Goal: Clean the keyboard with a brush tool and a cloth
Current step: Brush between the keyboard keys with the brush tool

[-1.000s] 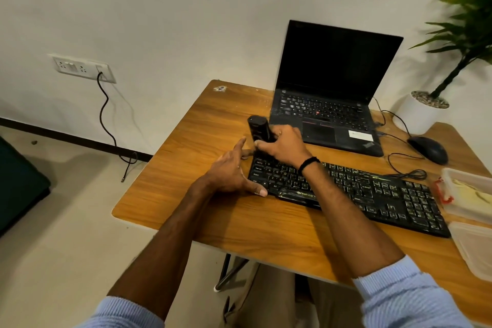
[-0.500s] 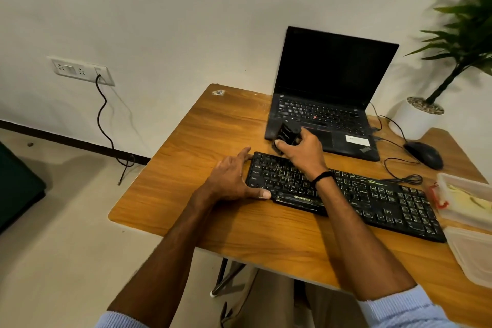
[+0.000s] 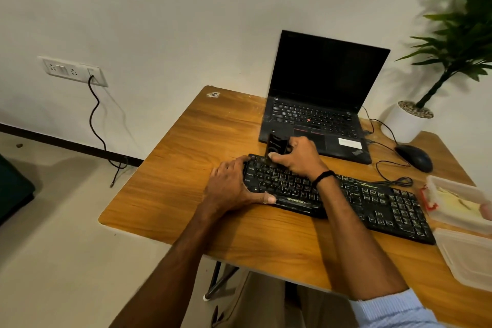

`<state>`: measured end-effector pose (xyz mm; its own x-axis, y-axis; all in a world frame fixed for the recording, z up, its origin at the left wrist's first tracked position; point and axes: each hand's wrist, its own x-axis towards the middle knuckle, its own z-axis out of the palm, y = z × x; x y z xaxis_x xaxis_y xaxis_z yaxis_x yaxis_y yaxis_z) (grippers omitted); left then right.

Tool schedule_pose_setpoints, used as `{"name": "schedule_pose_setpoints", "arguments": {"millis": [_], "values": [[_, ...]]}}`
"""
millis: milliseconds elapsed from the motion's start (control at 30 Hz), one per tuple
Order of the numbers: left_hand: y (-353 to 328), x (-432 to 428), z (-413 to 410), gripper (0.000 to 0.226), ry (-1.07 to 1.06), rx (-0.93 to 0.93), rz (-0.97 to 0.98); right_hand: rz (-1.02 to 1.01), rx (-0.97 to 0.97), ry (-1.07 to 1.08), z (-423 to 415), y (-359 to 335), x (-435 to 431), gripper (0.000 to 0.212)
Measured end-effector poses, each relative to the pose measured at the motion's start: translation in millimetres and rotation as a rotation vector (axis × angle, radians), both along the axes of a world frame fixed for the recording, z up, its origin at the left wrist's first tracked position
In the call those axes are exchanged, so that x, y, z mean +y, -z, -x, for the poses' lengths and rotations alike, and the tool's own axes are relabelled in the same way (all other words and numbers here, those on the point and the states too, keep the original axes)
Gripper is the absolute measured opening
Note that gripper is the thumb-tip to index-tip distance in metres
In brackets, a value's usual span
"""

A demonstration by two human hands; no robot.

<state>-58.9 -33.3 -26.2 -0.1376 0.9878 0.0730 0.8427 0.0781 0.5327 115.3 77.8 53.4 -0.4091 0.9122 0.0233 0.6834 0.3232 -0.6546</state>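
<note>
head view: the keyboard (image 3: pixel 346 194) lies slantwise on the worktop (image 3: pixel 186 168), long axis running from mid-frame to the lower right. the right hand (image 3: pixel 299 158) is clamped round the upright brush tool (image 3: pixel 277 144) at the keyboard's upper-left corner; the left hand (image 3: pixel 229 186) clasps that same end, thumb on the front edge. nearly all keys lie lower right of the brush, so the sweep likely goes that way.

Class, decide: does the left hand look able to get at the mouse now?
Probably not easily. The left hand grips the left end of the keyboard, and the right hand, holding the brush tool, and its forearm lie across the way to the mouse.
</note>
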Motion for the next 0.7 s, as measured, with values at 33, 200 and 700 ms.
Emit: {"name": "schedule_pose_setpoints", "arguments": {"millis": [33, 200, 700], "values": [[-0.9, 0.2, 0.2, 0.146, 0.002, 0.004, 0.005, 0.01, -0.013, 0.011, -9.5, -1.6, 2.4, 0.045], [-4.3, -0.6, -3.0, 0.149, 0.013, 0.023, 0.034, -0.062, -0.003, 0.0, 1.5, 1.7, -4.1, 0.04], [-7.5, -1.9, -3.3, 0.141, 0.074, 0.198, 0.069, 0.038, 0.059, -0.161, -16.7, 6.0, -20.5, 0.036]]}}
